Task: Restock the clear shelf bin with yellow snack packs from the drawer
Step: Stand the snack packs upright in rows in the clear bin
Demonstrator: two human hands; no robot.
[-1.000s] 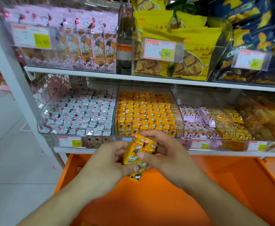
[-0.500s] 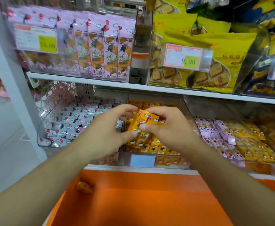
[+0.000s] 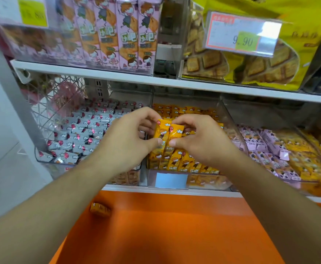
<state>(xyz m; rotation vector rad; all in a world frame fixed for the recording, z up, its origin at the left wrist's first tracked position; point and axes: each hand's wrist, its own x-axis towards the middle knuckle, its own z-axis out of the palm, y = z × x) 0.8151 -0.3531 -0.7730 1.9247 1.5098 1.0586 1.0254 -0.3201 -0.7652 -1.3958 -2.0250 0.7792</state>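
Upper shelf: pink snack boxes (image 3: 117,35) left, yellow biscuit bags (image 3: 270,63) right behind a 9.90 price tag (image 3: 241,33). Lower row: bin of grey packs (image 3: 83,134) left, pink packs (image 3: 260,141) right.

Bare forearms, hands (image 3: 129,141); apparently no sleeves.

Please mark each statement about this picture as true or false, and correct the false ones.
1. Both hands pinch yellow packs over the middle bin. True.
2. The left hand rests empty on the drawer. False: it holds the packs together with the right hand.
3. One pack lies in the orange drawer. True.
4. The bin left of the yellow one holds blue packs. False: its grey packs have red marks.
5. The price tag above reads 9.90. True.
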